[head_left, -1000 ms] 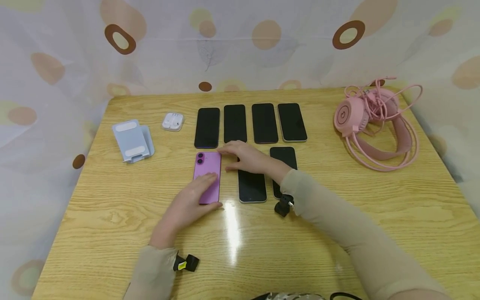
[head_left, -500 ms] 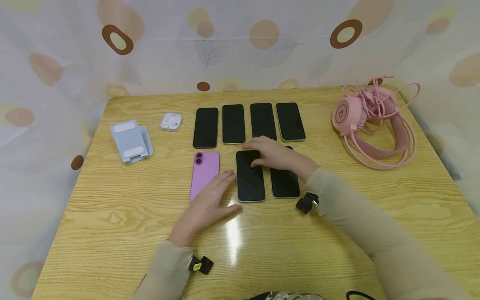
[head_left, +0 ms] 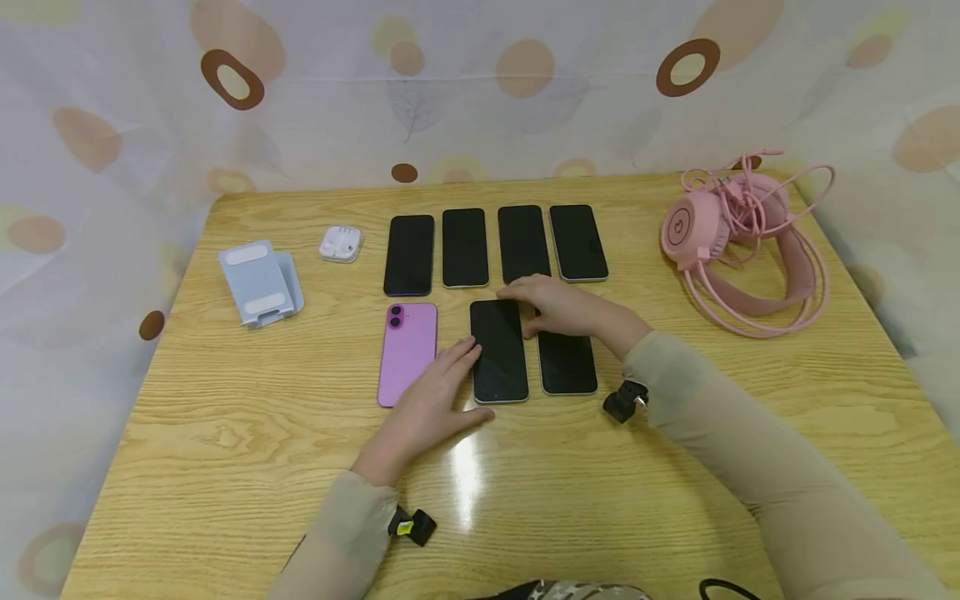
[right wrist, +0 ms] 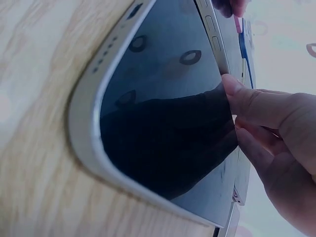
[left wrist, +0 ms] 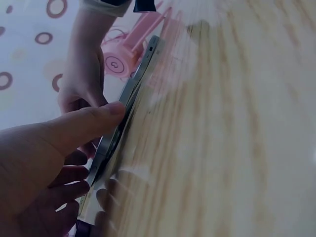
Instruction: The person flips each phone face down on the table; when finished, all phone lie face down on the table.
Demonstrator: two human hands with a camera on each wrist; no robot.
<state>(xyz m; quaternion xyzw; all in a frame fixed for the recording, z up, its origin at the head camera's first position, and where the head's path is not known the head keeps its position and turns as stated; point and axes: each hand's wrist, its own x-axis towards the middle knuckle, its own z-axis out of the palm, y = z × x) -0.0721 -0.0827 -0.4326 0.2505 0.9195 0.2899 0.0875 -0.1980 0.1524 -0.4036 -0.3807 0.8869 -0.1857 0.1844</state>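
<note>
A black-screened smartphone (head_left: 498,354) lies face up in the front row, between my two hands. My left hand (head_left: 427,408) has its fingers extended along the phone's left edge, its thumb beside the lower edge. At the upper right corner is my right hand (head_left: 577,315), fingertips by the top edge and thumb near the right side. Beneath that hand, a second black phone (head_left: 567,367) is partly covered. A purple phone (head_left: 408,346) rests face down to the left. In the left wrist view, the thumb (left wrist: 94,121) is close to the phone's thin side.
Several black phones stand in a back row, such as the leftmost phone (head_left: 409,255). Left of them are boxed earphones (head_left: 341,243) and a light blue phone stand (head_left: 258,283). Pink headphones (head_left: 693,229) with a coiled cable occupy the right rear of the wooden table (head_left: 225,433).
My left hand has left the purple phone and moved right to the middle phone. My right hand has shifted right from beside the purple phone to the middle phone's upper right corner.
</note>
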